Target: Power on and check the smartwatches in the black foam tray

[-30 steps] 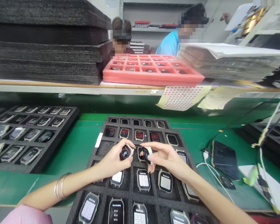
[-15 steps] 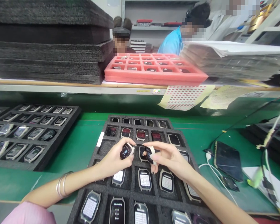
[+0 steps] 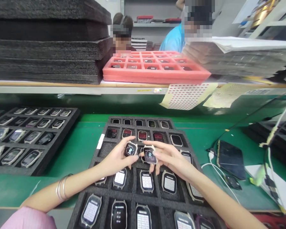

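My left hand (image 3: 120, 155) is closed on a smartwatch (image 3: 130, 149) with a pale case and a lit dark face, held without a strap. Beside it, my right hand (image 3: 168, 156) grips a second smartwatch (image 3: 149, 154), its lit screen turned up towards me. Both hands are above a dark foam tray (image 3: 157, 200) whose compartments hold several strapless watches. Near me, several of these, such as one watch (image 3: 146, 181), show white screens with dark text; those in the far rows have dark or reddish faces. The watch just beneath my right hand is partly hidden.
Another foam tray (image 3: 62, 136) of watches lies left. A phone (image 3: 231, 160) with a white cable (image 3: 212, 156) is at right. On the shelf stand stacked black foam (image 3: 50, 51), a pink foam tray (image 3: 157, 76) and stacked clear trays (image 3: 243, 60). Two people are behind.
The watch in my right hand has turned from edge-on to face-up. My left hand has tilted its watch more towards me. The view has shifted slightly.
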The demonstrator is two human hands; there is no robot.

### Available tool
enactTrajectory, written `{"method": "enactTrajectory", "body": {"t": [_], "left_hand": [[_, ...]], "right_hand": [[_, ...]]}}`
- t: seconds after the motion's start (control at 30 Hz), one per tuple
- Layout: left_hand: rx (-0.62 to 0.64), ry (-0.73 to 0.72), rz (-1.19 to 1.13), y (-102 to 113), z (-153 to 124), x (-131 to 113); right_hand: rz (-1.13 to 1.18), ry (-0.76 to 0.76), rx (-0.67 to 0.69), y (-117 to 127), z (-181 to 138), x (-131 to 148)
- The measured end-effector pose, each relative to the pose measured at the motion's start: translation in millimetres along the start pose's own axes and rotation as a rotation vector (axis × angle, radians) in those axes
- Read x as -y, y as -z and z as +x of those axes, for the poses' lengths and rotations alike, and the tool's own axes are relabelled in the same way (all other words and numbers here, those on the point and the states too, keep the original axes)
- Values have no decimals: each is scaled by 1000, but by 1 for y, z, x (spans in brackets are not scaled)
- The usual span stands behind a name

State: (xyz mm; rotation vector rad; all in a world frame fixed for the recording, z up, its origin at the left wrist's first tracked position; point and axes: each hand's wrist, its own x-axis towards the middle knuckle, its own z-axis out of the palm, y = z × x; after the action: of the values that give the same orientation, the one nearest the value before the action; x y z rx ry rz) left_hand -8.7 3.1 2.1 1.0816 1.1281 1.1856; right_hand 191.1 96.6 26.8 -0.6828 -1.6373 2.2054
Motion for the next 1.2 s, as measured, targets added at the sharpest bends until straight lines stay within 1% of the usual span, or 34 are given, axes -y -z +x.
{"method": "enactTrajectory", "body": {"t": [0.1, 0.23, 0.27, 0.33, 0.63, 0.8, 0.93, 1.0, 1.1, 1.2], "left_hand": [[33, 35, -170, -2, 3, 0], [52, 64, -307, 0, 4, 3], [60, 60, -312, 0, 3, 4], [72, 46, -288, 1, 2, 5], [75, 1, -199, -1, -4, 1], [89, -6, -184, 0, -3, 3], [120, -44, -83, 2, -2, 7], [88, -91, 46, 3, -1, 8], [4, -154, 255, 5, -1, 8], [-3, -141, 367, 7, -3, 8]], "right_hand": [[43, -30, 4, 1, 4, -1], [36, 2, -135, 1, 5, 0], [30, 9, -165, 0, 5, 0], [26, 21, -183, -1, 4, 1], [5, 63, -138, -2, 1, -1], [-11, 67, -117, 0, 1, -4], [-34, 116, -78, 0, 1, -5], [-29, 144, -40, -1, 1, -5], [-31, 164, -2, -2, 2, -5], [-68, 149, 1, -1, 1, -6]]}}
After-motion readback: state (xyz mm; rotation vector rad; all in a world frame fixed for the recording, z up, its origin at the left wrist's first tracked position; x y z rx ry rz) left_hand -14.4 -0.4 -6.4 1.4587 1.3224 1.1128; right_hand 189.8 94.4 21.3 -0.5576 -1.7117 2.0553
